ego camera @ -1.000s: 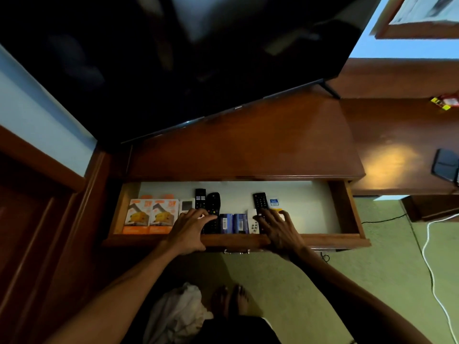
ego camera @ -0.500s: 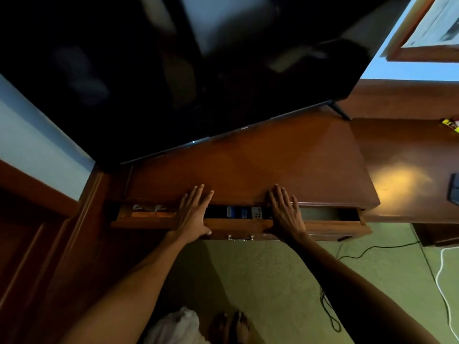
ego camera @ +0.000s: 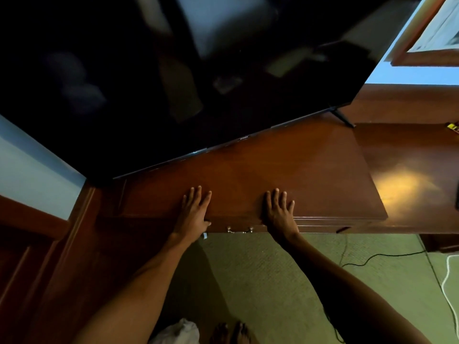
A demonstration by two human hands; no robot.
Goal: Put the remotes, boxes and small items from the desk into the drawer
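Note:
The drawer (ego camera: 320,226) is pushed fully into the brown wooden desk (ego camera: 285,175); only its front edge and a small metal handle (ego camera: 239,230) show. The remotes, boxes and small items inside are hidden. My left hand (ego camera: 193,214) lies flat with fingers spread over the desk's front edge, left of the handle, its palm against the drawer front. My right hand (ego camera: 279,212) lies the same way to the right of the handle. Neither hand holds anything.
A large black TV screen (ego camera: 173,70) leans over the back of the desk. A lower wooden surface (ego camera: 409,157) continues to the right with a small yellow item (ego camera: 453,126) on it. Black (ego camera: 372,256) and white (ego camera: 449,274) cables lie on the green carpet. My bare feet (ego camera: 231,332) are below.
The drawer went from wide open with remotes and boxes visible to fully shut. Both hands moved forward with it and now rest on the desk edge.

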